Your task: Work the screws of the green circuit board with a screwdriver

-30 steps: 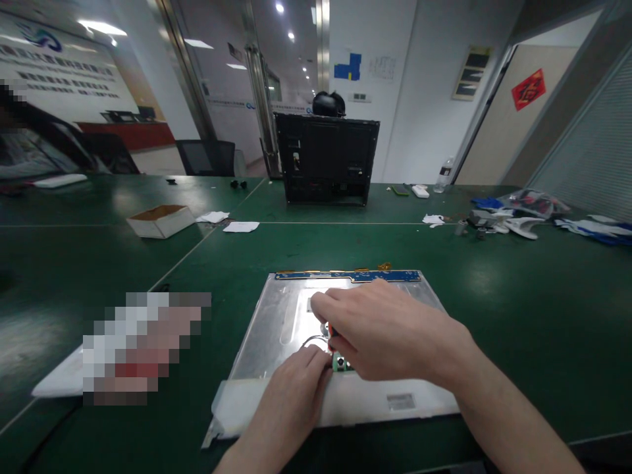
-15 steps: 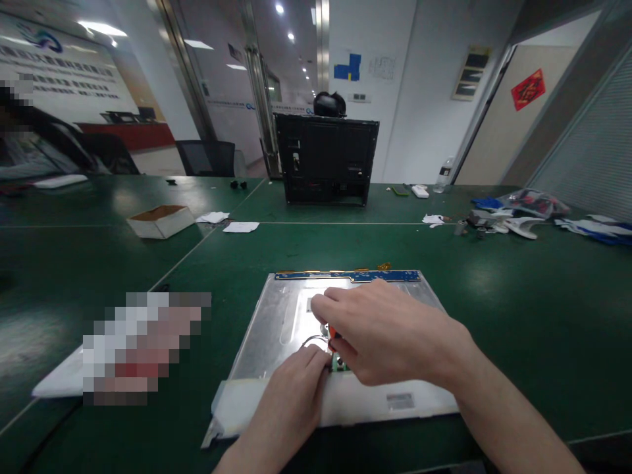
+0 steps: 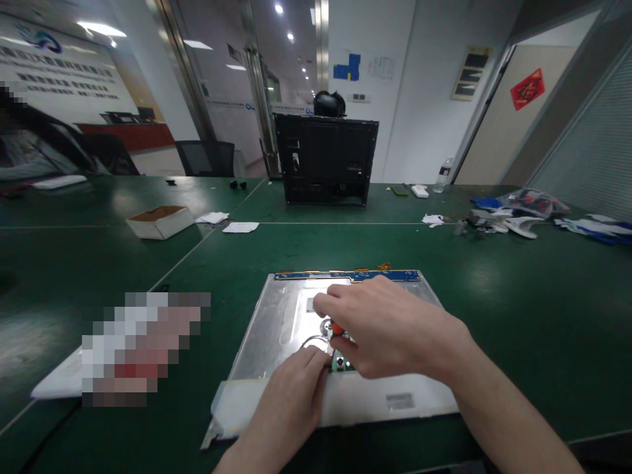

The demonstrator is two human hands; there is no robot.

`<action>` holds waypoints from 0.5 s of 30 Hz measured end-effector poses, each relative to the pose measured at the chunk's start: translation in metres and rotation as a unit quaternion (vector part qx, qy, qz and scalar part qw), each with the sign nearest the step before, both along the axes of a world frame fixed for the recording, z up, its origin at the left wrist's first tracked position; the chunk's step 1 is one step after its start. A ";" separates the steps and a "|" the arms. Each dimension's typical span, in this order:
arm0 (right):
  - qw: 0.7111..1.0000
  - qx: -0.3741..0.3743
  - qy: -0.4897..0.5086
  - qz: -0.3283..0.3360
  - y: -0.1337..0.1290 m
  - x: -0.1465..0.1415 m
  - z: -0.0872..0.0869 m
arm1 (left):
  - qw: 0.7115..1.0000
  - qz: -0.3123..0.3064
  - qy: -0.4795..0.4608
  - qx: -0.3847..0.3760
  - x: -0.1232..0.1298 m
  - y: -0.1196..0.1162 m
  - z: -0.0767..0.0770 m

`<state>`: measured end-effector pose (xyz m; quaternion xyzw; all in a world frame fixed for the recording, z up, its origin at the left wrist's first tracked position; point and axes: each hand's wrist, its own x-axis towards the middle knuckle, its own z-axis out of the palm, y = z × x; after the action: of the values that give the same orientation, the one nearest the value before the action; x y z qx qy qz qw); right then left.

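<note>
A flat silver metal panel (image 3: 266,309) lies on the green table, with a blue circuit strip (image 3: 316,276) along its far edge and a whitish band across its near side. My right hand (image 3: 385,329) is closed around an orange and black tool (image 3: 338,328), probably a screwdriver, over a small green circuit board (image 3: 340,364). Its tip is too small to make out. Beside that board, my left hand (image 3: 296,388) rests on the panel with fingers pressed together; what they hold, if anything, is hidden. A thin dark cable curves just beyond its fingertips.
A black monitor-like frame (image 3: 326,161) stands across the table. An open box (image 3: 161,222) and papers are at the left. A white packet (image 3: 59,375) lies at near left. A bottle (image 3: 443,175), plastic bags and small parts (image 3: 486,218) are at far right.
My right hand has shifted slightly up and turned, showing more of the orange tool and the green board. My left hand has barely moved.
</note>
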<state>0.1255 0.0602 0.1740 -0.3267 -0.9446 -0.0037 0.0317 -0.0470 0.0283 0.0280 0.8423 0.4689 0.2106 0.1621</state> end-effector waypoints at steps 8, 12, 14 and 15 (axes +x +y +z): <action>1.000 0.002 0.007 0.002 0.000 -0.002 0.001 | 1.000 -0.005 0.006 -0.013 -0.001 0.000 -0.003; 1.000 0.007 0.005 -0.016 0.001 -0.003 0.000 | 1.000 0.001 0.005 -0.016 0.000 0.000 -0.003; 1.000 0.001 0.001 -0.012 0.001 -0.002 0.000 | 1.000 0.002 0.005 -0.014 0.000 0.000 -0.003; 1.000 -0.003 0.000 -0.006 0.000 -0.002 0.000 | 1.000 0.000 0.004 -0.013 -0.001 0.000 -0.003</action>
<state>0.1237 0.0605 0.1738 -0.3329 -0.9425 -0.0015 0.0304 -0.0476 0.0278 0.0250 0.8410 0.4723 0.2008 0.1714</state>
